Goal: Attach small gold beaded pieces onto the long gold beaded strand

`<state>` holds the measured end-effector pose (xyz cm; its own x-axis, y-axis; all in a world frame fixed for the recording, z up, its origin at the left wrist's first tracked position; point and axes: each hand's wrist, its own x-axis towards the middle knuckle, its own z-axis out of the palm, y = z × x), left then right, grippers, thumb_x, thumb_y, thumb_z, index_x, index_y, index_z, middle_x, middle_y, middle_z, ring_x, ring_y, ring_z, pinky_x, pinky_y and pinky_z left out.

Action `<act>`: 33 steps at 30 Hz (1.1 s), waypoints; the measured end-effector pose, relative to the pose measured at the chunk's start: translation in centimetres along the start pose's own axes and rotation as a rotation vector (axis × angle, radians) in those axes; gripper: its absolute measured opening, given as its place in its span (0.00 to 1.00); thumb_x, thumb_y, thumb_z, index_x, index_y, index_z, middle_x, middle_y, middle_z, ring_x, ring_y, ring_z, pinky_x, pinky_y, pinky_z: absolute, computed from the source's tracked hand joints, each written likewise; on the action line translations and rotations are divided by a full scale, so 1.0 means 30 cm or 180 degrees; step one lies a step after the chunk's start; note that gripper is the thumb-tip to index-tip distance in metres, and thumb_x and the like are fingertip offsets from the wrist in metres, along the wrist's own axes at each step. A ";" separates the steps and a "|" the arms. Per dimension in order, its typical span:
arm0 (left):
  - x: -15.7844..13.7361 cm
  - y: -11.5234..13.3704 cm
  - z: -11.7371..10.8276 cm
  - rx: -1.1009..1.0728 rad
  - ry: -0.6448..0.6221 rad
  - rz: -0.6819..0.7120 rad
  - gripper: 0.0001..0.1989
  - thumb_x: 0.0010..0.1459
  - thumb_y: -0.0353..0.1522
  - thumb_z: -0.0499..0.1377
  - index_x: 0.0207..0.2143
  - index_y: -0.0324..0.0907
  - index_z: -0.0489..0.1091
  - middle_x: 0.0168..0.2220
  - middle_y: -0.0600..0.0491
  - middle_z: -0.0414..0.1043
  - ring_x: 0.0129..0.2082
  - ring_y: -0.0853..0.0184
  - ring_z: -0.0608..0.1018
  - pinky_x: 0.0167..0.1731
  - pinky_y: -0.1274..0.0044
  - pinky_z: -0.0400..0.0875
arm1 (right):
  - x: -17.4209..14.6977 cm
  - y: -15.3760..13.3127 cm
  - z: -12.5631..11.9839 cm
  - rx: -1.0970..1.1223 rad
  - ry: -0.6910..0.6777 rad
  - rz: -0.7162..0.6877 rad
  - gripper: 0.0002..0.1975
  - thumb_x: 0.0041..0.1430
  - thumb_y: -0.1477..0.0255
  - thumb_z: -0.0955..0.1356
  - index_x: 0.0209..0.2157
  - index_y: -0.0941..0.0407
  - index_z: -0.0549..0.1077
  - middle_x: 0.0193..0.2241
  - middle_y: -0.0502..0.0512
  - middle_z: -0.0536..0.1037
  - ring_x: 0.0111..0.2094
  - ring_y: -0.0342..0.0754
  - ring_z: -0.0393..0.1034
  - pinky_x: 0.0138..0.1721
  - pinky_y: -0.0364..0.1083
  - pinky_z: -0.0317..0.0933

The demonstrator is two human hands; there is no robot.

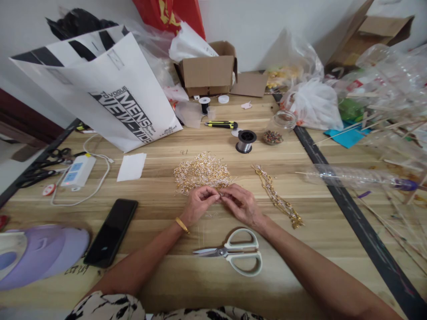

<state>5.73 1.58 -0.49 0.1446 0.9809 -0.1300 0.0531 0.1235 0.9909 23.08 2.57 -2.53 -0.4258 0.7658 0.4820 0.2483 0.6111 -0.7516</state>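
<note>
My left hand (pixel 202 202) and my right hand (pixel 243 204) meet fingertip to fingertip over the wooden table. Both are closed in a pinch, and what lies between the fingers is too small to make out. Just beyond them spreads a pile of gold and clear beaded chain pieces (pixel 200 171), its near edge touching the fingers or nearly so. A bundle of gold beaded chains (pixel 277 198) lies to the right of my right hand. Nearer to me rest scissors with pale handles (pixel 242 252), blades pointing left.
A black phone (pixel 111 233) and a white power strip (pixel 78 172) lie on the left. Behind the pile are a wire spool (pixel 246 141), a yellow-black cutter knife (pixel 221 125) and a glass jar of beads (pixel 275 133). A white paper bag (pixel 110 89) stands back left; plastic bottles (pixel 383 75) crowd the right.
</note>
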 end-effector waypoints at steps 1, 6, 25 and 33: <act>0.001 -0.003 0.000 -0.0011 -0.0002 0.0001 0.09 0.46 0.34 0.64 0.25 0.36 0.71 0.24 0.53 0.73 0.26 0.70 0.73 0.30 0.79 0.69 | 0.001 -0.002 -0.001 0.0018 -0.0024 -0.0011 0.11 0.61 0.73 0.64 0.45 0.55 0.71 0.35 0.58 0.75 0.36 0.47 0.69 0.36 0.46 0.66; 0.004 -0.013 0.002 -0.0032 0.0023 0.0076 0.10 0.46 0.36 0.64 0.26 0.37 0.70 0.24 0.53 0.73 0.25 0.70 0.74 0.29 0.79 0.69 | 0.004 -0.004 -0.003 0.0002 -0.0066 -0.0024 0.09 0.61 0.73 0.64 0.43 0.55 0.71 0.34 0.57 0.74 0.35 0.47 0.69 0.36 0.46 0.65; -0.006 -0.041 -0.001 0.0497 0.0034 0.0528 0.08 0.55 0.35 0.58 0.30 0.39 0.66 0.27 0.54 0.69 0.28 0.70 0.72 0.31 0.80 0.66 | 0.001 -0.008 0.004 -0.0203 -0.0103 0.0012 0.08 0.59 0.69 0.66 0.38 0.57 0.72 0.27 0.54 0.71 0.28 0.44 0.65 0.29 0.43 0.61; -0.018 -0.032 -0.003 0.0613 -0.0114 0.0736 0.06 0.56 0.34 0.56 0.31 0.39 0.65 0.27 0.54 0.68 0.29 0.69 0.73 0.33 0.78 0.67 | 0.010 -0.020 0.006 -0.0177 -0.0092 0.0030 0.07 0.61 0.71 0.64 0.35 0.57 0.73 0.30 0.55 0.73 0.29 0.45 0.66 0.30 0.43 0.61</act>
<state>5.51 0.95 -1.38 0.2092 0.9734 0.0937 0.2007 -0.1365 0.9701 22.63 2.40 -2.01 -0.4481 0.7659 0.4611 0.3000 0.6147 -0.7295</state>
